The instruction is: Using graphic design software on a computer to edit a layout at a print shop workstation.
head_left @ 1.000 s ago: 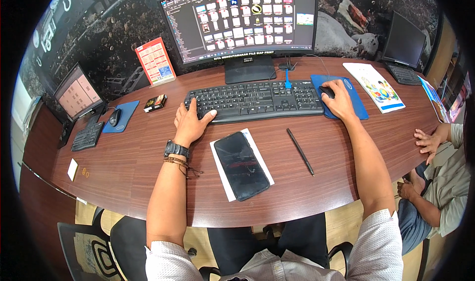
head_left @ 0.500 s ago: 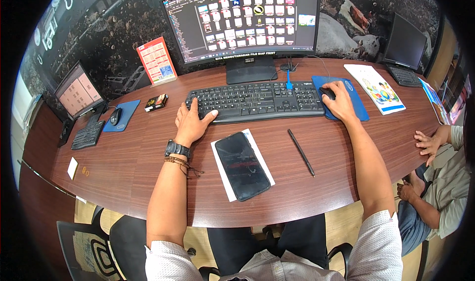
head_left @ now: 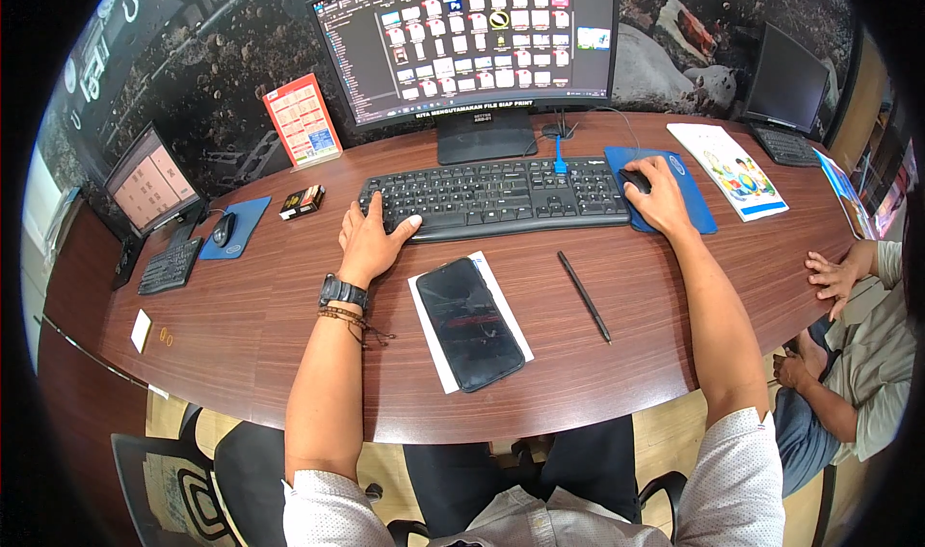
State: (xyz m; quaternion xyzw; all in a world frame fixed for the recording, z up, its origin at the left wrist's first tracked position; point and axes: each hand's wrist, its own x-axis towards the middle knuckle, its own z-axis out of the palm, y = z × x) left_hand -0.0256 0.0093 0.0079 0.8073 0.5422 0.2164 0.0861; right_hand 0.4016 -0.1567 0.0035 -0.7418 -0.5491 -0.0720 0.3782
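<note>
head view: a flat black phone [head_left: 472, 325] lies near a slim black pen [head_left: 584, 298]. the left hand [head_left: 368, 246], unclenched, spreads over the left end of a long black plastic keyboard [head_left: 491, 200]; key-pressing i cannot tell. the right hand [head_left: 661, 201] grasps a small black mouse [head_left: 631, 178]. mouse work seems in hand; the next move likely calls for a light press. beyond, a curved black monitor [head_left: 472, 51] shows icons above white lettering [head_left: 472, 109].

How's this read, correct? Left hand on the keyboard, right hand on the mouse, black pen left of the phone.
One slip: the head view shows the black pen right of the phone. The rest holds: left hand on the keyboard, right hand on the mouse.
</note>
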